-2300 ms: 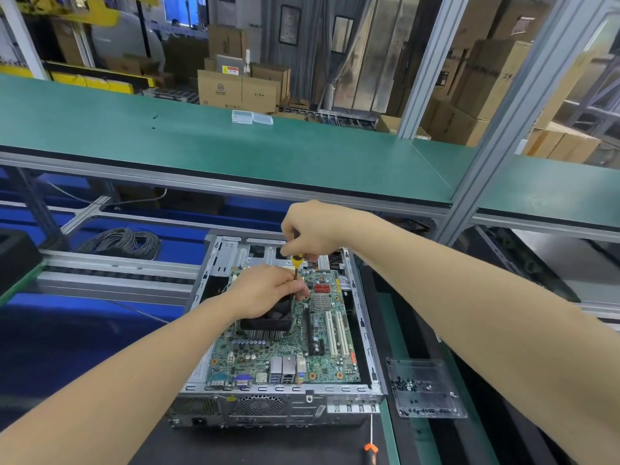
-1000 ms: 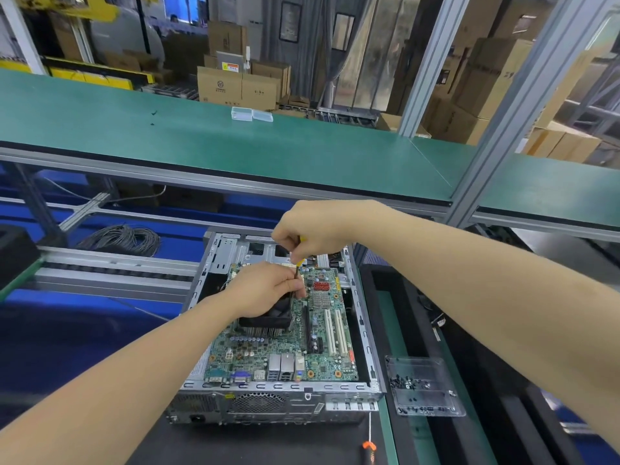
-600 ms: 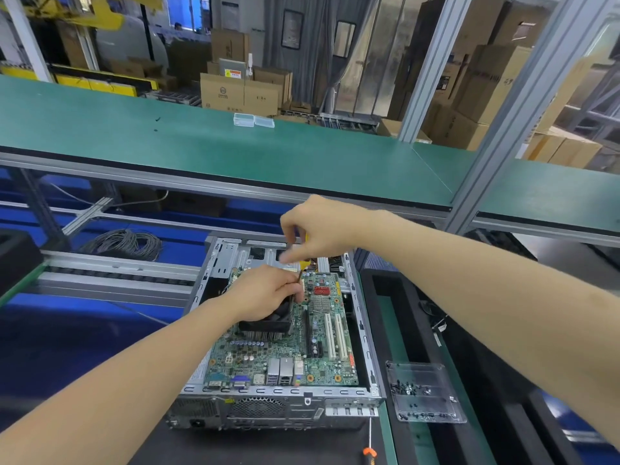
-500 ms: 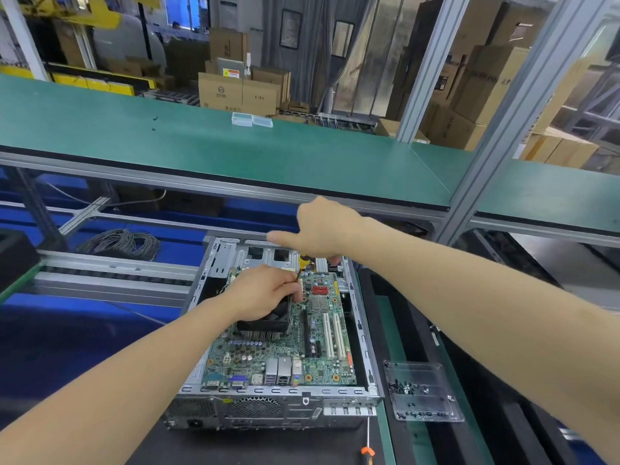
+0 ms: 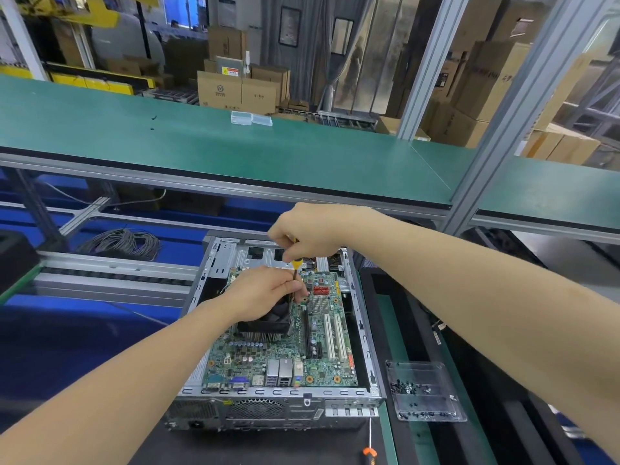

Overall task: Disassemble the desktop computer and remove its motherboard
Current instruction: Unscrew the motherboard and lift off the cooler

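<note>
Head view, looking down at a workbench. Nearest, an orange-handled spare driver (image 5: 369, 453) lies by the bottom edge. Beyond it sits the open case (image 5: 268, 409), rear ports facing the viewer. A clear tray (image 5: 424, 394) of small dark screws is just beside it on the right. The green motherboard (image 5: 302, 364) lies flat inside the case, not yet removed. The left hand (image 5: 265, 290) rests over the board's black cooler (image 5: 268, 322), fingers pinching the shaft of a yellow screwdriver (image 5: 296, 265) near the tip. Above it, the right hand (image 5: 308, 233) is curled round the handle. The tip meets the board just beside the cooler; the screw itself is hidden. This looks like loosening a screw. It is best to keep the shaft upright and press down firmly while turning. The left fingers should stop the tip skating onto components, and the freed screw can go in the tray. Farther off are coiled cables (image 5: 124, 243) and a green shelf (image 5: 235, 146)
</note>
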{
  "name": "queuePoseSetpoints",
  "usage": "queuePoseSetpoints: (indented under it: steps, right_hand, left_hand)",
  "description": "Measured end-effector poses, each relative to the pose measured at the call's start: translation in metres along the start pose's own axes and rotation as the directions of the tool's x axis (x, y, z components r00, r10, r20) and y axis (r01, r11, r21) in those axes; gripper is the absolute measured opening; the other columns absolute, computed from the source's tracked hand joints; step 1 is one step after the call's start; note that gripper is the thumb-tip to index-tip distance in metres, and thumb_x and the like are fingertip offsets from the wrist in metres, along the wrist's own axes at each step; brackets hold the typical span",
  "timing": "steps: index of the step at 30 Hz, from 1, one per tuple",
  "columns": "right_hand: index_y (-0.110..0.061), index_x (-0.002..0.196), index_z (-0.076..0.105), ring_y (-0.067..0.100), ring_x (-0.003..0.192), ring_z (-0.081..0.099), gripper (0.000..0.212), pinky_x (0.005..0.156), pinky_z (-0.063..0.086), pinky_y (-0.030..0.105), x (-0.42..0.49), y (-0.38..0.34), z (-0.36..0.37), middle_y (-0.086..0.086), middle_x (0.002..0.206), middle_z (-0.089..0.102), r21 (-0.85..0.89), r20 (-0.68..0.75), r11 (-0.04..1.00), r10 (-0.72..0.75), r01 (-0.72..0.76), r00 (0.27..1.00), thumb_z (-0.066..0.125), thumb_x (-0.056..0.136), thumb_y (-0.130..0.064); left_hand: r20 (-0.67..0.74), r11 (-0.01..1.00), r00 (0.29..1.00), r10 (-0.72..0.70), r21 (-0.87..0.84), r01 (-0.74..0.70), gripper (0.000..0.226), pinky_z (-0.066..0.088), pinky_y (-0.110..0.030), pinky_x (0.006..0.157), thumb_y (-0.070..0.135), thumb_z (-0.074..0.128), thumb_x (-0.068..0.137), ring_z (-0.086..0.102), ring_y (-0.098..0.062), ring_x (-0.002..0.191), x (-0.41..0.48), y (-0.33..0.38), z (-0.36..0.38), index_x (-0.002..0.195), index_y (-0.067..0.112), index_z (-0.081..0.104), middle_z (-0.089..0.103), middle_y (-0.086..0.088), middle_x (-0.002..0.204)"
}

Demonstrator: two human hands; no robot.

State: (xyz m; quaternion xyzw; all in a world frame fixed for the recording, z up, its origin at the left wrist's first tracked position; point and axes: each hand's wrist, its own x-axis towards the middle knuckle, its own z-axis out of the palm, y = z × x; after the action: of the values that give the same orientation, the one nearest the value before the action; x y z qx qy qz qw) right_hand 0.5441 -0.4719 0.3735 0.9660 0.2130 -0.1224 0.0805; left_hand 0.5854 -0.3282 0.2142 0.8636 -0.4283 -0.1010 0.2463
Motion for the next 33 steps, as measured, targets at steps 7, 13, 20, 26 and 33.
queuePoseSetpoints:
  steps: [7,13,20,26,33]
  right_hand:
    - [-0.02,0.083,0.056,0.018,0.085,0.051,0.021,0.066,0.037,0.032,-0.006,0.013,0.0,-0.004,0.091,0.054,-0.103,0.056,0.962,-0.249,0.254,0.967,0.075,0.093,-0.02]
    - [-0.017,0.095,0.065,0.017,0.081,0.059,0.04,0.068,0.048,0.034,-0.011,0.002,-0.001,-0.004,0.087,0.064,0.004,-0.133,0.997,-0.072,0.073,0.988,0.069,0.092,-0.057]
    - [-0.008,0.071,0.055,0.013,0.027,0.053,0.047,0.033,0.037,0.015,0.009,-0.01,0.014,-0.001,0.038,0.058,0.223,0.046,0.87,0.441,-0.44,0.896,0.055,0.105,-0.041]
    - [-0.01,0.074,0.061,0.017,0.057,0.054,0.031,0.052,0.04,0.027,0.008,0.002,0.014,-0.001,0.065,0.07,0.102,0.031,0.976,0.192,-0.194,0.981,0.067,0.094,-0.033]
    - [-0.021,0.073,0.049,0.006,0.058,0.04,0.034,0.053,0.028,0.018,-0.01,0.022,0.01,-0.007,0.066,0.049,0.05,-0.009,0.986,-0.157,0.158,0.987,0.078,0.09,-0.027]
  left_hand:
    - [0.012,1.0,1.0,0.007,0.0,-0.007,0.034,0.052,-0.039,0.09,0.053,0.039,0.108,0.064,0.001,0.102,-0.001,0.002,-0.002,0.102,0.045,0.071,0.071,0.03,0.106]
    - [-0.016,1.0,1.0,-0.012,-0.01,0.012,0.033,0.048,-0.034,0.063,0.051,0.043,0.107,0.058,-0.005,0.063,0.0,-0.002,0.0,0.086,0.046,0.069,0.067,0.003,0.072]
    - [-0.017,1.0,1.0,-0.022,0.019,0.022,0.033,0.053,-0.033,0.072,0.052,0.043,0.107,0.063,0.002,0.079,0.0,-0.002,0.0,0.094,0.045,0.072,0.071,0.027,0.087]
    - [-0.046,0.998,0.999,0.003,0.058,0.0,0.031,0.031,-0.018,0.054,0.049,0.045,0.107,0.054,0.018,0.072,0.002,-0.001,0.0,0.095,0.043,0.072,0.061,0.042,0.076]
    - [-0.04,0.998,0.999,0.024,0.067,-0.021,0.03,0.029,-0.021,0.054,0.05,0.045,0.107,0.052,0.022,0.071,-0.001,0.002,-0.001,0.097,0.04,0.071,0.051,0.054,0.072]
